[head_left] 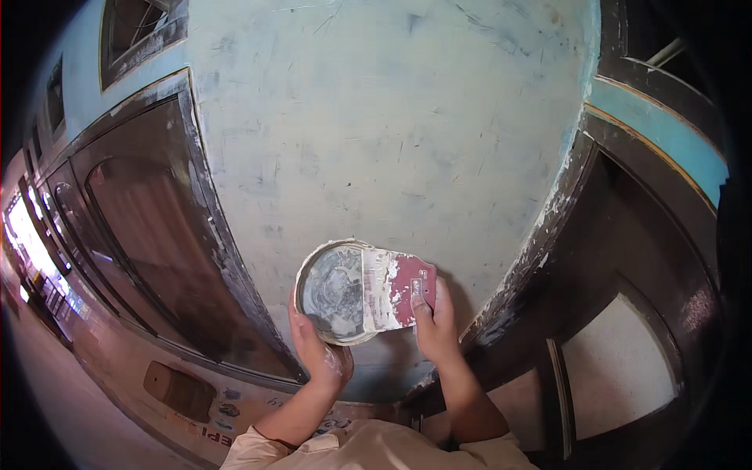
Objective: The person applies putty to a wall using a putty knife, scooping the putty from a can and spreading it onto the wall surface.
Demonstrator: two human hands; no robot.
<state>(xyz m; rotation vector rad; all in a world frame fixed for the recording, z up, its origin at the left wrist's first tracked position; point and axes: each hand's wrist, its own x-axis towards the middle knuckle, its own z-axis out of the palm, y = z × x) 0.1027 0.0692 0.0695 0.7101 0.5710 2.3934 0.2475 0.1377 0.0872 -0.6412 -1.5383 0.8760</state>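
I have the left hand (323, 360) cupping the tub (329, 283), the right hand (437, 329) gripping the scraper (407, 296) over its right rim, wall (376, 141) behind, dark frames (207, 204) flanking.

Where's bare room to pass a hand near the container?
Open: before the wall above the container, between the left door frame and the right door frame. Crowded: left hand at the container's left side; scraper, held by the right hand, overlapping its right.
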